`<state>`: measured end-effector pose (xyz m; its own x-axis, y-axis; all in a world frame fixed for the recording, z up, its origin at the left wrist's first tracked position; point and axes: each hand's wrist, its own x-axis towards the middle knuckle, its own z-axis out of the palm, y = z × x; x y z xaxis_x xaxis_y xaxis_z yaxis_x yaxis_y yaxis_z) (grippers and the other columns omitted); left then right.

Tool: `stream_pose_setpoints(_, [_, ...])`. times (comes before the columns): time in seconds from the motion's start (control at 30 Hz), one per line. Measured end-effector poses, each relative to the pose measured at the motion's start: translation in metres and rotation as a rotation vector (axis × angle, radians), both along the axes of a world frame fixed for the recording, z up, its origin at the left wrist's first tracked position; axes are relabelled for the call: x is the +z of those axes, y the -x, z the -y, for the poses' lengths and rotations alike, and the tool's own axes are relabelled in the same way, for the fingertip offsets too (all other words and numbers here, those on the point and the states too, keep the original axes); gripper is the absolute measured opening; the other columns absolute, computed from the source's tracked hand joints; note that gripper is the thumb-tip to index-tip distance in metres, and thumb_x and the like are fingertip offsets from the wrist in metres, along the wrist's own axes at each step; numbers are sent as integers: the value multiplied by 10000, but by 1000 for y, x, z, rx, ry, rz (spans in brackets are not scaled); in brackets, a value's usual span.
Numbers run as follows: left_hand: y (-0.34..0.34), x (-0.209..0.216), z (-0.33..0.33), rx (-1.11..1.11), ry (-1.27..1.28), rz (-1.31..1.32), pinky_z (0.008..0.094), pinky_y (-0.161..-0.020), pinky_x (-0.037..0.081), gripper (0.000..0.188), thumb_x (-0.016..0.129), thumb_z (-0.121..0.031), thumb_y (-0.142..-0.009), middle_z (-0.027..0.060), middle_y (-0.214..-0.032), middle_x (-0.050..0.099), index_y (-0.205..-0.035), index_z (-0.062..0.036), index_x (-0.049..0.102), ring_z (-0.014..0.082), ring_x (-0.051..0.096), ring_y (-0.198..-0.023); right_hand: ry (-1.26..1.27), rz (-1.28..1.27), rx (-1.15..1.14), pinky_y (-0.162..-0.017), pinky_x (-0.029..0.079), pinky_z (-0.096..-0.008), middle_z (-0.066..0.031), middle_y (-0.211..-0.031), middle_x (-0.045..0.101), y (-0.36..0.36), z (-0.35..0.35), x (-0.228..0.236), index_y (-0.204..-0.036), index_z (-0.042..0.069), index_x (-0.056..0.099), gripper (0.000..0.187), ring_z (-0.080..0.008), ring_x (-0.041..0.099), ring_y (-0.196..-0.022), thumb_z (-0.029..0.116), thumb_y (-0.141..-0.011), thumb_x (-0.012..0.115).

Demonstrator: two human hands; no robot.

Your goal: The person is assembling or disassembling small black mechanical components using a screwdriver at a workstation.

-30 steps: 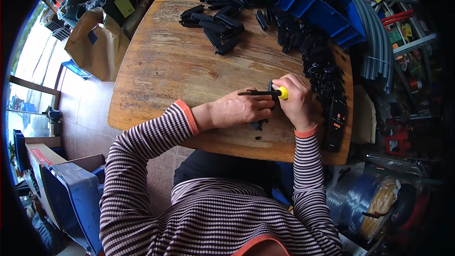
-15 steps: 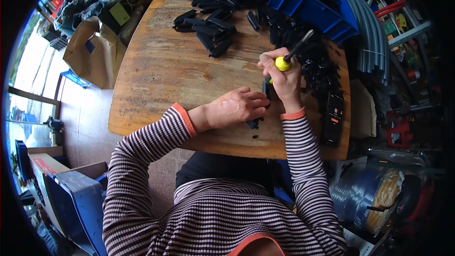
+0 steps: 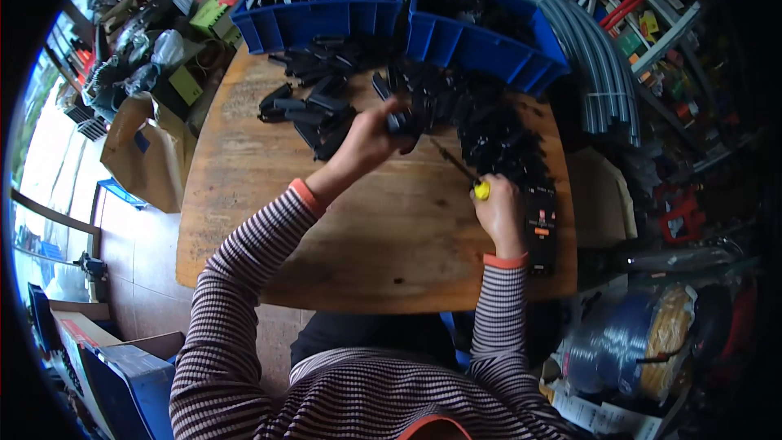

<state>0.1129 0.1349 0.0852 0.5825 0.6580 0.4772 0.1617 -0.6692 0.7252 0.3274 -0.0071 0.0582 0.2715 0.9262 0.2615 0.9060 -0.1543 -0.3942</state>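
My left hand (image 3: 364, 143) reaches over the far middle of the wooden table, its fingers closed around a small black plastic part (image 3: 401, 121). Motion smears the part, so its exact shape does not show. Nearer and to the right, my right hand (image 3: 500, 213) grips a screwdriver (image 3: 481, 191) by its yellow handle. The dark shaft points away and to the left. Past my left hand lies a pile of long black plastic pieces (image 3: 314, 106). A heap of smaller black parts (image 3: 497, 134) spreads beyond the screwdriver.
Two blue bins (image 3: 322, 23) with black parts stand along the table's far edge. A black phone (image 3: 541, 232) lies at the right edge of the wooden table (image 3: 342, 253). Grey hoses (image 3: 607, 102) hang at the right; a brown paper bag (image 3: 145, 155) stands at the left.
My left hand has moved away from me, toward the piles, with a black part in it. My right hand has drawn back, and the screwdriver's tip has swung leftward. The view has shifted too.
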Motion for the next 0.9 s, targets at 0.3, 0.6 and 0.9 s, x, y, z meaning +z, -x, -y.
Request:
stream_pose_setpoints(0.3, [-142, 153, -161, -41, 137, 381, 331, -713, 535, 264, 656, -247, -843, 108, -948, 633, -1045, -83, 612, 230, 638, -820, -7, -41, 123, -683, 494, -410, -158, -893, 618, 1, 17, 34, -919, 46, 548, 247, -361, 609, -866, 98, -750, 720])
stream_pose_setpoints(0.6, [-8, 85, -14, 240, -265, -819, 339, -796, 515, 327, 604, -197, -875, 144, -1086, 610, -1185, -91, 602, 250, 604, -981, -157, -117, 123, -599, 483, -399, -143, -732, 619, -8, 35, 13, -905, 47, 530, 198, -352, 621, -698, 72, -794, 692])
stream_pose_setpoints(0.9, [103, -25, 60, 436, -489, -606, 387, -804, 491, 208, 538, -58, -817, 140, -863, 594, -1016, -37, 591, 307, 582, -929, -260, -401, 221, -582, 471, -317, -128, -724, 624, 58, 33, 11, -914, 31, 586, 177, -245, 616, -628, 97, -810, 713])
